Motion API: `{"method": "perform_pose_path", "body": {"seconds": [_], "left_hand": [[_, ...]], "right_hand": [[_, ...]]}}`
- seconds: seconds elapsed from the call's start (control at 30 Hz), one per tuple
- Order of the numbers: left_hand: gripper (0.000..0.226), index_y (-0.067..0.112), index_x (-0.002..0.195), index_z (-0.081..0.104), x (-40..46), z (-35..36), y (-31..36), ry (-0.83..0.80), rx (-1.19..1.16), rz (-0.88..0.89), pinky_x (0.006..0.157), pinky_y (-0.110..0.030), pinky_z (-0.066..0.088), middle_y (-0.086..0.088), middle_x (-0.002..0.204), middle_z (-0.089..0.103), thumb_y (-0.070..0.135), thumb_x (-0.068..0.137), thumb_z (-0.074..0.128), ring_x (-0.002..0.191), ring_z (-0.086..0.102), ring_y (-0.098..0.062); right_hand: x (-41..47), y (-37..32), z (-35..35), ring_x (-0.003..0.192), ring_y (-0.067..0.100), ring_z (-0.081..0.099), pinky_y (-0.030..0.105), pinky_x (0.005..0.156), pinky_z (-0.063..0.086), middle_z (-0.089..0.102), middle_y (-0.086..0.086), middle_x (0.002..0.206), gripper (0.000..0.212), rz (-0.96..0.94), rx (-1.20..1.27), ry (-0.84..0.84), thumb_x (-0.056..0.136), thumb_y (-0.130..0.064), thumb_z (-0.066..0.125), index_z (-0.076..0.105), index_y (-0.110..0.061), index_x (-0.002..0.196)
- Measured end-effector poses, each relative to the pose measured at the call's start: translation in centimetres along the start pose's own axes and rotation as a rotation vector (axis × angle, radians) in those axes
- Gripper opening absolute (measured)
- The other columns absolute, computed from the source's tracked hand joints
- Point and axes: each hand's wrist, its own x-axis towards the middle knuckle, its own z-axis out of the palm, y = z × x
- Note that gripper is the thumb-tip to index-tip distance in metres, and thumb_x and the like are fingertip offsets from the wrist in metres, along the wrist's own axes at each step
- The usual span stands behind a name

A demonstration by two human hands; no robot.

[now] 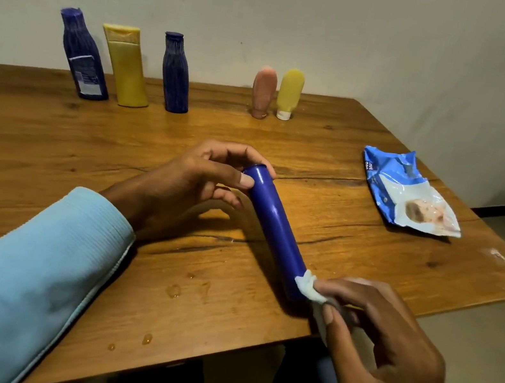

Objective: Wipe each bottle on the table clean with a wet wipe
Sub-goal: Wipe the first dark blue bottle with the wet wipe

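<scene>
A long blue bottle lies tilted over the middle of the wooden table. My left hand grips its far end with thumb and fingers. My right hand pinches a white wet wipe against the bottle's near end, close to the table's front edge. Along the back stand two dark blue bottles, a yellow bottle, a pink tube and a small yellow tube.
A blue wet wipe packet lies at the right of the table. Small drops of liquid sit on the wood near the front edge. The wall stands right behind the row of bottles.
</scene>
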Motion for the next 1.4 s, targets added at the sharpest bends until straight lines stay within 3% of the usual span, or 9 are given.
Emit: {"method": "perform_pose_path", "body": {"seconds": [0.17,0.3,0.47,0.6,0.77,1.0,1.23,1.4], "left_hand": [[0.045,-0.006,0.131,0.060,0.1,-0.8,0.0,0.075,0.039,0.026,0.082,-0.034,0.055,-0.012,0.118,0.068,0.016,0.093,0.066,0.102,0.067,-0.022],[0.032,0.007,0.122,0.064,0.1,-1.5,0.3,0.190,0.054,0.098,0.083,-0.032,0.059,-0.008,0.114,0.071,0.019,0.093,0.067,0.105,0.068,-0.022],[0.031,0.011,0.125,0.064,0.3,-3.1,1.8,0.362,0.160,0.216,0.092,-0.041,0.057,-0.006,0.121,0.068,0.021,0.096,0.066,0.114,0.067,-0.022],[0.028,0.008,0.126,0.066,1.7,-4.3,3.0,0.506,0.413,0.256,0.087,-0.036,0.057,-0.003,0.118,0.071,0.019,0.101,0.071,0.111,0.069,-0.018],[0.027,0.008,0.127,0.069,4.2,-4.5,4.5,0.534,0.640,0.257,0.079,-0.027,0.057,0.006,0.109,0.075,0.017,0.101,0.071,0.100,0.071,-0.008],[0.030,0.016,0.125,0.071,4.8,-5.4,4.2,0.571,0.713,0.236,0.096,-0.056,0.058,-0.001,0.114,0.077,0.029,0.099,0.075,0.112,0.072,-0.026],[0.033,0.013,0.130,0.068,4.6,-5.6,3.5,0.562,0.689,0.202,0.094,-0.041,0.059,-0.001,0.122,0.075,0.027,0.100,0.073,0.116,0.071,-0.016],[0.031,0.017,0.128,0.069,4.8,-4.8,3.2,0.524,0.694,0.198,0.087,-0.028,0.055,0.002,0.122,0.075,0.029,0.099,0.073,0.116,0.071,-0.013]], "right_hand": [[-0.6,0.5,-0.6,0.102,0.013,0.072,0.019,0.080,0.052,0.072,-0.011,0.103,0.031,0.001,-0.034,-0.058,0.085,0.001,0.074,0.080,-0.027,0.096],[1.1,1.6,-0.9,0.101,0.015,0.073,0.025,0.081,0.057,0.074,-0.012,0.104,0.028,0.092,0.084,-0.005,0.093,-0.003,0.077,0.079,-0.030,0.098],[4.8,2.7,-0.2,0.104,0.009,0.073,0.031,0.082,0.060,0.077,-0.013,0.104,0.032,0.239,0.310,-0.043,0.089,-0.003,0.073,0.079,-0.033,0.097],[7.8,3.8,1.2,0.099,0.003,0.073,0.025,0.080,0.056,0.078,-0.016,0.100,0.025,0.288,0.412,-0.114,0.092,-0.007,0.074,0.080,-0.031,0.096],[8.5,5.7,2.2,0.098,0.001,0.073,0.020,0.077,0.054,0.080,-0.013,0.099,0.023,0.389,0.540,-0.084,0.092,-0.004,0.074,0.081,-0.026,0.096],[8.5,6.5,2.3,0.092,0.002,0.074,0.013,0.074,0.055,0.080,-0.012,0.095,0.025,0.372,0.561,-0.089,0.091,0.000,0.074,0.082,-0.025,0.092],[8.3,6.6,2.4,0.097,0.000,0.073,0.025,0.081,0.056,0.079,-0.016,0.099,0.024,0.353,0.456,-0.128,0.093,-0.008,0.074,0.081,-0.031,0.096],[8.2,6.6,2.3,0.099,-0.002,0.072,0.024,0.081,0.056,0.078,-0.020,0.101,0.024,0.347,0.435,-0.134,0.092,-0.011,0.075,0.080,-0.034,0.096]]}}
